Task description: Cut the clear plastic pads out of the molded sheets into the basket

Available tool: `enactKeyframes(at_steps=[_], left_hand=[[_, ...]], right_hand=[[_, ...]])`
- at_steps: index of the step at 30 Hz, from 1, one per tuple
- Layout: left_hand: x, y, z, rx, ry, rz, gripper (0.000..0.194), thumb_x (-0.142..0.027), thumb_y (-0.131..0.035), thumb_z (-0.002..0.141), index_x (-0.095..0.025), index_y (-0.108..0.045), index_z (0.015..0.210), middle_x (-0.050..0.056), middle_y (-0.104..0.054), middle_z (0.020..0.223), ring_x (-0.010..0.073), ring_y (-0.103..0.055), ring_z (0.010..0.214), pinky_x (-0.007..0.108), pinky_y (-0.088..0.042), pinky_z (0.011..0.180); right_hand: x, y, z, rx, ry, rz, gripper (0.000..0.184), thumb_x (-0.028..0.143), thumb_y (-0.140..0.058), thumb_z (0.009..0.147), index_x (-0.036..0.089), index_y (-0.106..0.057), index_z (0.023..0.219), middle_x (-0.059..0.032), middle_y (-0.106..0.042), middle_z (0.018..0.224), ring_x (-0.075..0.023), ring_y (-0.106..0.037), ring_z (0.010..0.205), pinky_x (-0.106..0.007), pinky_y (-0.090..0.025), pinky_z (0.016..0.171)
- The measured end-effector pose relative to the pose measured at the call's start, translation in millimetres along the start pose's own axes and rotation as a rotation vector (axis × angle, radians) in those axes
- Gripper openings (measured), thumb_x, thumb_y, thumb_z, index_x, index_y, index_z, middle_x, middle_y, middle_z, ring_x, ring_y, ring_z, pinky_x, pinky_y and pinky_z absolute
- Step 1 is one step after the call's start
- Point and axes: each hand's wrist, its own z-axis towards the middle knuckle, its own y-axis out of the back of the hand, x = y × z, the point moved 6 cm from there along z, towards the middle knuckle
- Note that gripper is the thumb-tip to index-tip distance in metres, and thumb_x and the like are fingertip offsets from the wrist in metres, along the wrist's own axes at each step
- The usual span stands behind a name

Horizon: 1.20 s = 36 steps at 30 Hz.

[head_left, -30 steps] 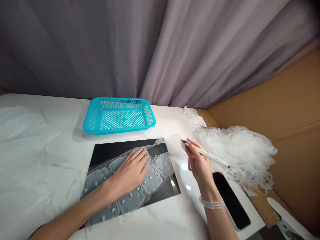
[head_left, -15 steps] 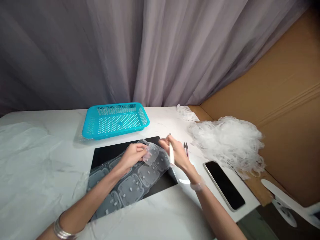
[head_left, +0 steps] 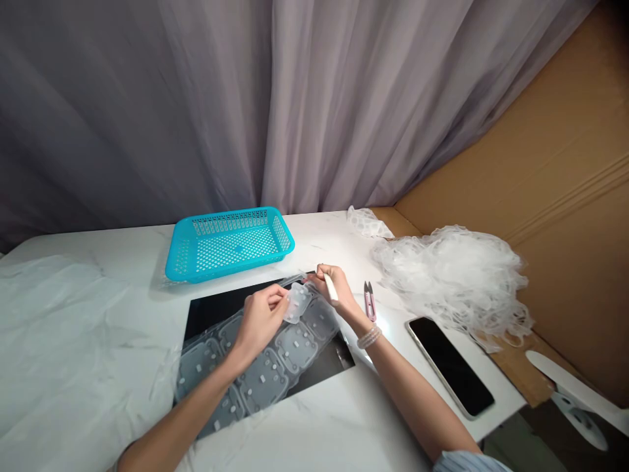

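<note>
Grey curtains (head_left: 304,98) hang behind a white table (head_left: 304,426), where a clear sheet (head_left: 263,385) lies across a black mat (head_left: 209,313). Near the sheet's far end, the left hand (head_left: 263,316) pinches a clear panel (head_left: 298,301) between thumb and fingers, and just beside it the right hand (head_left: 339,288) is closed round a pale tool (head_left: 331,289). Beyond the mat sits a blue basket (head_left: 175,252), with snips (head_left: 370,305), a phone (head_left: 449,367) and white scraps (head_left: 452,275) to the right.
</note>
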Motion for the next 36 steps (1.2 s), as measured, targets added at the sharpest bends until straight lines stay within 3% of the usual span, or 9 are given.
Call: enactKeyframes(at_steps=[8,14,18,22,26,29,31,33,36], left_hand=[[-47,78.7,-5,-0.316,-0.092,-0.173,0.025,-0.041,-0.072,0.081,-0.019,-0.062,0.086,0.002,-0.074,0.080,0.0194,-0.072,0.077,0.028,-0.058,0.072],[-39,81.8,5,-0.192,0.065,-0.404,0.030,-0.039,-0.077,0.076,-0.018,-0.062,0.091,0.004,-0.075,0.080,0.0192,-0.073,0.074,0.031,-0.061,0.071],[-25,86.0,14,-0.215,0.073,-0.401,0.029,-0.036,-0.075,0.075,-0.018,-0.062,0.093,0.006,-0.076,0.089,0.0194,-0.074,0.077,0.033,-0.062,0.074],[-14,101.4,32,-0.271,0.060,-0.312,0.028,-0.034,-0.068,0.079,-0.017,-0.061,0.100,0.010,-0.075,0.101,0.0224,-0.075,0.084,0.042,-0.061,0.083],[-13,127.2,60,-0.394,0.034,-0.120,0.041,-0.030,-0.060,0.083,-0.013,-0.058,0.120,0.018,-0.070,0.118,0.0313,-0.069,0.110,0.052,-0.054,0.096],[-18,140.8,69,-0.494,-0.001,0.057,0.065,-0.023,-0.065,0.079,-0.011,-0.048,0.140,0.021,-0.048,0.149,0.0352,-0.039,0.143,0.055,-0.030,0.118],[-22,136.4,62,-0.518,-0.072,0.204,0.071,-0.021,-0.065,0.080,-0.011,-0.042,0.147,0.018,-0.034,0.159,0.0317,-0.022,0.151,0.050,-0.014,0.125],[-28,112.8,47,-0.429,-0.240,0.423,0.059,-0.022,-0.058,0.086,-0.010,-0.049,0.142,0.017,-0.040,0.156,0.0294,-0.030,0.148,0.047,-0.017,0.125],[-28,42.2,8,0.007,-0.572,0.738,0.040,-0.025,-0.046,0.095,-0.012,-0.061,0.130,0.014,-0.060,0.140,0.0260,-0.050,0.135,0.045,-0.034,0.118]], right_hand=[[-18,30,15,-0.102,-0.018,-0.203,0.041,0.044,-0.064,0.081,0.022,-0.041,0.055,0.0056,-0.044,0.051,-0.0123,-0.044,0.052,-0.026,-0.032,0.054],[-7,51,18,-0.103,-0.055,-0.265,0.035,0.045,-0.063,0.076,0.024,-0.042,0.057,0.0009,-0.056,0.052,-0.0170,-0.051,0.056,-0.028,-0.036,0.059],[6,57,5,-0.079,-0.087,-0.234,0.039,0.056,-0.052,0.088,0.023,-0.051,0.069,-0.0083,-0.074,0.077,-0.0228,-0.067,0.073,-0.031,-0.045,0.067],[16,58,-11,-0.086,-0.166,-0.021,0.046,0.065,-0.038,0.095,0.023,-0.052,0.082,-0.0091,-0.076,0.087,-0.0231,-0.072,0.083,-0.033,-0.052,0.075],[24,60,-26,-0.101,-0.185,0.091,0.057,0.069,-0.028,0.095,0.022,-0.061,0.098,-0.0033,-0.068,0.074,-0.0217,-0.070,0.077,-0.033,-0.053,0.074],[26,65,-43,-0.143,-0.168,-0.044,0.059,0.067,-0.031,0.096,0.022,-0.068,0.104,-0.0012,-0.062,0.073,-0.0182,-0.065,0.066,-0.032,-0.052,0.069],[25,66,-59,-0.170,-0.143,-0.095,0.052,0.063,-0.038,0.097,0.021,-0.069,0.106,-0.0017,-0.063,0.075,-0.0175,-0.064,0.063,-0.032,-0.052,0.067],[21,63,-76,-0.190,-0.133,-0.076,0.044,0.058,-0.048,0.095,0.020,-0.068,0.108,-0.0040,-0.067,0.082,-0.0189,-0.067,0.066,-0.033,-0.053,0.067],[13,51,-105,-0.209,-0.160,-0.010,0.037,0.050,-0.057,0.093,0.018,-0.066,0.109,-0.0083,-0.073,0.092,-0.0233,-0.072,0.079,-0.035,-0.056,0.072]])
